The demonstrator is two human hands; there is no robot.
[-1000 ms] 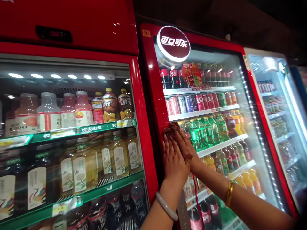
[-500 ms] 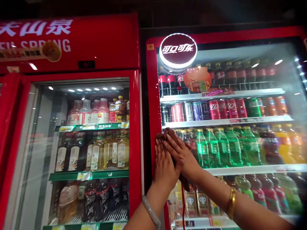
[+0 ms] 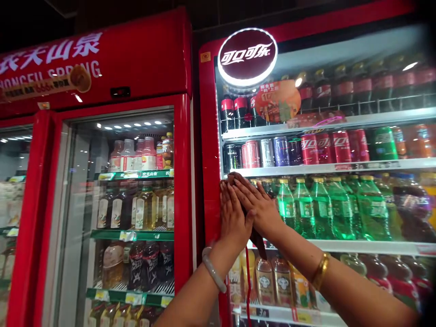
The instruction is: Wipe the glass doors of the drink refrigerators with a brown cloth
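My left hand (image 3: 235, 220) and right hand (image 3: 262, 209) lie flat, fingers extended, over a crumpled brown fabric cloth (image 3: 259, 245) near the left edge of the red-framed glass refrigerator door (image 3: 210, 159); I judge even pressure through all fingertips best.

A smooth, rounded bangle (image 3: 210, 268) in pale grey circles the wrist behind the person's left hand (image 3: 235, 222), its surface plain and softly glossy. A shiny gold-coloured bracelet (image 3: 321, 271), shaped as a band, rings the forearm behind the right hand (image 3: 262, 209). Both hands and the visible forearms are bare.
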